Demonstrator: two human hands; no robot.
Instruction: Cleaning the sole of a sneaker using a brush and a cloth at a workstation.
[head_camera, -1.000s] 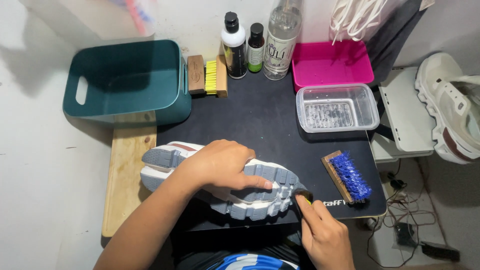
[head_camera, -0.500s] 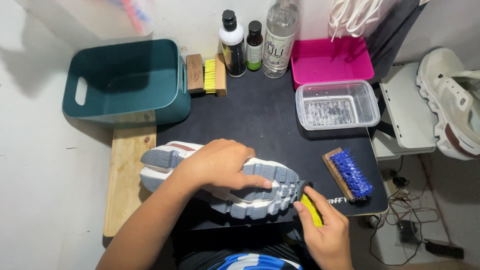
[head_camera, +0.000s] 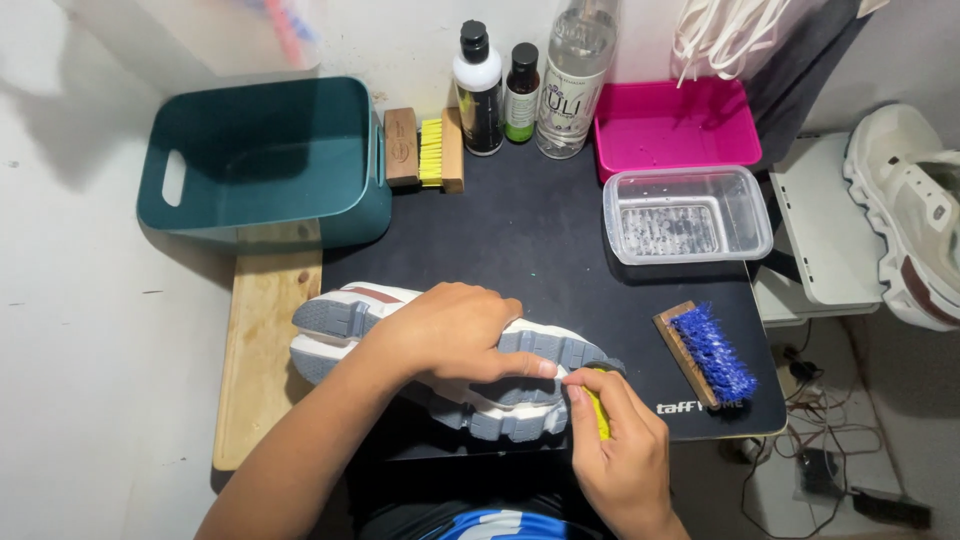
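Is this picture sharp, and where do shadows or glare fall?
Head view: mostly sharp; the shoe under the left hand is crisp, the right hand too. A soft shadow lies on the wall left of the teal bin; the top corners blur slightly.

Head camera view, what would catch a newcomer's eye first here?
The left hand pressing a sneaker sole-up on the black mat, near the front edge, while the right hand works a small yellow tool against its sole. Next, the blue brush to the right and the pink tray at the back.
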